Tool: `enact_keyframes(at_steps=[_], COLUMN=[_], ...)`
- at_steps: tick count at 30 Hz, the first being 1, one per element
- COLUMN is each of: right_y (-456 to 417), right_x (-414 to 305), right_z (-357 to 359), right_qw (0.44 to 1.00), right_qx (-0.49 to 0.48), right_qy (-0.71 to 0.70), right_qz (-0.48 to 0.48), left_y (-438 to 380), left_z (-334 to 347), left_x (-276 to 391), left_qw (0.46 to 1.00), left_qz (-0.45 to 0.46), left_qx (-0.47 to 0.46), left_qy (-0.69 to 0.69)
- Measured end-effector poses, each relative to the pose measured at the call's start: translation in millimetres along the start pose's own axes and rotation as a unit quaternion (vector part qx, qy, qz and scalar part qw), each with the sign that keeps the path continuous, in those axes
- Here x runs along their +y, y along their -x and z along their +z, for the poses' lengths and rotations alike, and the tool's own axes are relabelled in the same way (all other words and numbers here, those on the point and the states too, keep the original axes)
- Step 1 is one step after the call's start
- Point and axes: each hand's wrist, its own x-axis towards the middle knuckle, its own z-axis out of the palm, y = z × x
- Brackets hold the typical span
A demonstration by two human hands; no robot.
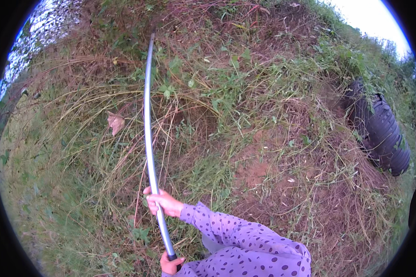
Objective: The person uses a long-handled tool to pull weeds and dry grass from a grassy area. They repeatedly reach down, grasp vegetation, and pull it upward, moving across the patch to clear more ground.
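A long, bare metal pole (147,114) runs from the bottom of the view up into the brush. Its far end is blurred among dark stems, so I cannot tell what is fixed there. My right hand (164,203) wraps around the lower half of the pole, with the thumb across its front. Lower down, my left hand (170,265) holds the pole at its black grip (173,258), close to the bottom edge of the view. Lilac sleeves with dark dots (242,232) cover my arms. Tangled grass stems (124,93) lie around and behind the pole.
Bare reddish soil (260,169) shows on the slope right of the pole. A black ribbed, tube-like object (384,131) lies in weeds at the far right. A dry pinkish leaf (115,122) hangs among stems left of the pole. Leafy vines (346,59) cover the upper right.
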Motion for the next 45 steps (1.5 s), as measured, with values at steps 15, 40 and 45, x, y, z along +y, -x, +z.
enact_keyframes(at_steps=[15, 40, 45], right_y=[27.9, 93.2, 59.0], right_x=[-64.2, -68.7, -68.5], right_z=[20.3, 35.4, 57.4], right_qw=[0.974, 0.996, 0.988], right_qx=[-0.172, -0.072, -0.082], right_qy=[-0.149, -0.020, -0.042], right_qz=[0.019, -0.049, -0.121], left_y=[53.4, 93.9, 129.9], left_z=[64.8, 38.3, -1.6], left_x=[77.7, 129.8, 123.8], left_qw=[0.976, 0.984, 0.989], left_qz=[0.071, -0.008, -0.017], left_qx=[0.120, -0.176, -0.150], left_qy=[-0.165, 0.023, -0.001])
